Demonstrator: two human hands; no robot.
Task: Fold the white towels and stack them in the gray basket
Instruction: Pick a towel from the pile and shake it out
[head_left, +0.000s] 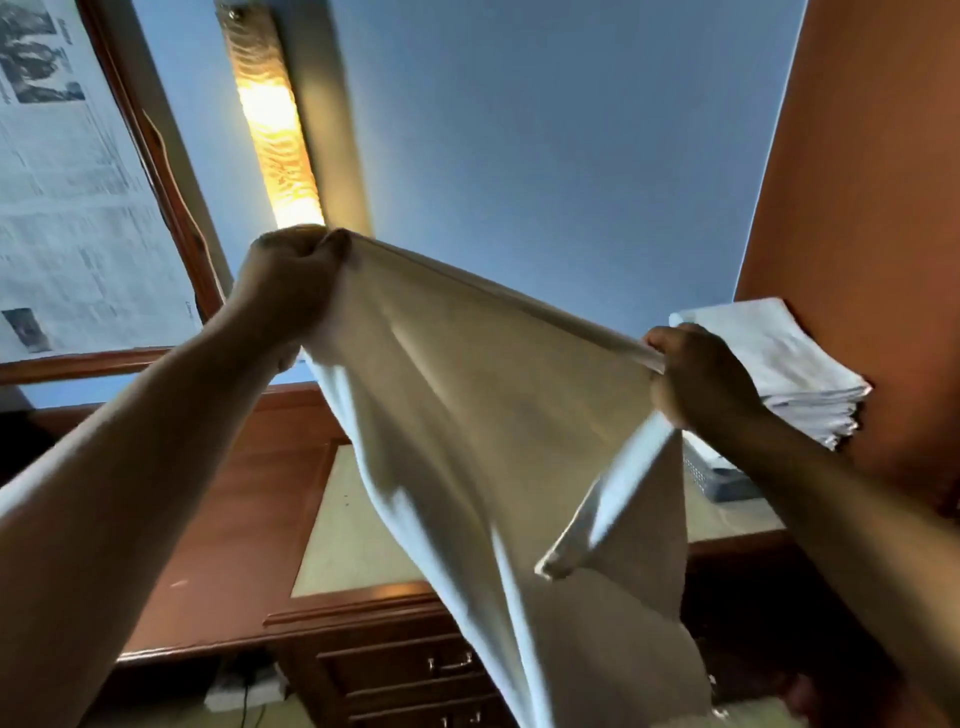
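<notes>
White cloth towel hangs in the air above the wooden desk with beige top, its top edge pulled taut between your hands. Your left hand is fisted round one upper corner. Your right hand grips the other end of that edge, fingertips not visible. The towel's lower end is cut off at the frame bottom. Stack of folded white towels sits at right, partly behind your right hand. Gray mesh basket under it: only one corner shows, the rest is blocked by your forearm and the towel.
</notes>
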